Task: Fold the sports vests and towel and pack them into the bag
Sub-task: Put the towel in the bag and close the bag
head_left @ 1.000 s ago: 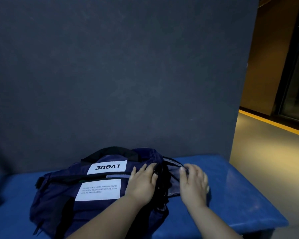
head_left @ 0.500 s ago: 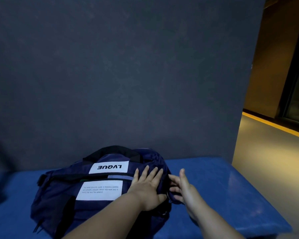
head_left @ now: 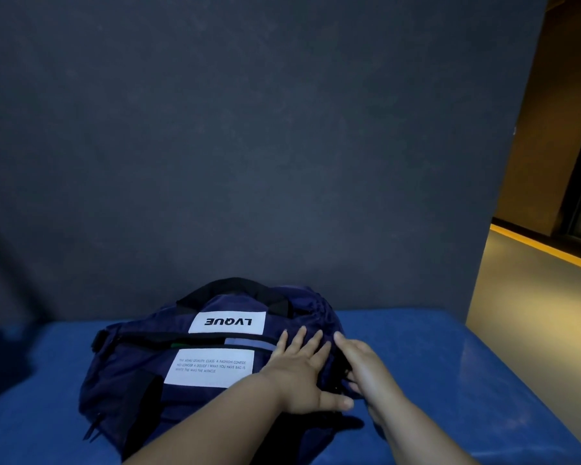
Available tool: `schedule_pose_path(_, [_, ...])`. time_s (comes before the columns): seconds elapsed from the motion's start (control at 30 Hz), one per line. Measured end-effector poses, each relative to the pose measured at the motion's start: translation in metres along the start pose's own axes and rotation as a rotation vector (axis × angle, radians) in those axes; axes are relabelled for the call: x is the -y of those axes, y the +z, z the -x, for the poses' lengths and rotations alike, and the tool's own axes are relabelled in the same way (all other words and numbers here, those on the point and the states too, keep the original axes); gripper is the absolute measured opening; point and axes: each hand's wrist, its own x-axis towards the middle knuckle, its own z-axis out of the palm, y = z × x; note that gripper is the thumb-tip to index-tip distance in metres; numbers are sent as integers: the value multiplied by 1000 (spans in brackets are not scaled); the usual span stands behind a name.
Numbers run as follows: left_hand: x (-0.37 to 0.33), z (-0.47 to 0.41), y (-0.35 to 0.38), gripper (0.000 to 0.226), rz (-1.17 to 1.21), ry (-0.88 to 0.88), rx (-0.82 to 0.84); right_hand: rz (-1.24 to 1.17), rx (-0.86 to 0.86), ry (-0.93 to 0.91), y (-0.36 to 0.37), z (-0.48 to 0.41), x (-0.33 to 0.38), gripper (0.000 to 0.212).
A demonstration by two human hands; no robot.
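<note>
A navy bag (head_left: 141,374) with two white labels and a black handle lies on the blue bench, its gathered mouth pointing right. My left hand (head_left: 302,370) presses flat on the bag near the mouth, fingers spread and straight. My right hand (head_left: 359,364) lies against the bag's right end, fingers extended along the gathered fabric. A strip of lighter blue cloth (head_left: 249,344) and a bit of green show at a slit in the bag. No vests or towel lie outside the bag.
The blue padded bench (head_left: 450,380) runs left to right and ends at the right, where a yellowish floor (head_left: 524,307) drops away. A dark grey wall (head_left: 249,146) stands directly behind the bench.
My right hand has left the top of the bag's mouth and now lies against its right end. My left hand has flattened with spread fingers. The open mouth now looks gathered.
</note>
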Motion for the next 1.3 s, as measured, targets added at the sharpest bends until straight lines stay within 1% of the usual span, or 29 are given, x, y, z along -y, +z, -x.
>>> schedule_pose_path(0.1, [13, 16, -6, 87, 14, 38, -20, 32, -39, -3, 6, -3, 0, 57])
schedule_pose_path(0.17, [28, 33, -5, 73, 41, 32, -95, 116, -88, -20, 10, -5, -2, 54])
schedule_pose_path(0.2, [39, 42, -3, 71, 58, 19, -140, 169, -115, -25, 13, -7, -3, 55])
schedule_pose_path(0.23, [50, 53, -1, 77, 79, 0, -183, 226, -139, -30, 14, -8, -5, 58])
schedule_pose_path(0.3, [75, 73, 3, 101, 154, -54, -273, 339, -180, -47, 18, -11, -7, 58])
schedule_pose_path(0.33, [90, 80, 5, 109, 192, -95, -312, 379, -200, -58, 20, -11, -7, 55])
schedule_pose_path(0.37, [104, 85, 8, 114, 220, -138, -347, 405, -218, -75, 22, -9, -6, 49])
schedule_pose_path(0.4, [117, 91, 9, 112, 234, -186, -367, 416, -235, -102, 24, -7, -5, 40])
schedule_pose_path(0.43, [129, 95, 10, 101, 239, -231, -371, 419, -247, -134, 26, -4, -3, 29])
schedule_pose_path(0.47, [139, 98, 12, 82, 242, -275, -361, 422, -258, -161, 28, -1, -1, 19])
schedule_pose_path(0.5, [146, 101, 13, 64, 255, -316, -349, 427, -270, -185, 30, 0, 1, 13])
schedule_pose_path(0.53, [153, 102, 15, 56, 275, -340, -343, 430, -283, -204, 31, 2, 3, 10])
schedule_pose_path(0.63, [164, 104, 25, 53, 326, -340, -332, 441, -319, -234, 35, 5, 6, 8])
schedule_pose_path(0.8, [177, 107, 38, 54, 396, -312, -411, 480, -349, -201, 36, 3, 14, 10])
schedule_pose_path(0.87, [190, 112, 40, 53, 430, -341, -496, 503, -357, -174, 37, -3, 21, 11])
schedule_pose_path(0.93, [210, 116, 41, 54, 485, -397, -644, 557, -365, -103, 38, -12, 27, 15])
schedule_pose_path(1.0, [229, 121, 37, 62, 535, -473, -799, 632, -383, -35, 40, -19, 36, 18])
schedule_pose_path(1.07, [240, 125, 34, 51, 530, -596, -887, 699, -433, -31, 48, -19, 48, 21])
schedule_pose_path(1.1, [244, 125, 32, 46, 547, -667, -893, 762, -475, -62, 55, -19, 53, 28])
schedule_pose_path(1.13, [247, 125, 33, 45, 591, -716, -882, 865, -532, -113, 65, -18, 58, 38])
schedule_pose_path(1.17, [251, 123, 34, 47, 669, -736, -858, 965, -591, -191, 78, -17, 64, 47])
schedule_pose_path(1.2, [255, 122, 35, 50, 769, -737, -827, 1028, -630, -309, 95, -14, 69, 50])
schedule_pose_path(1.23, [259, 120, 36, 53, 879, -728, -806, 1041, -612, -445, 114, -12, 75, 45])
schedule_pose_path(1.27, [261, 120, 35, 57, 967, -725, -788, 1031, -530, -561, 134, -12, 79, 33])
schedule_pose_path(1.3, [262, 120, 35, 60, 1032, -734, -780, 1004, -409, -634, 155, -11, 83, 20])
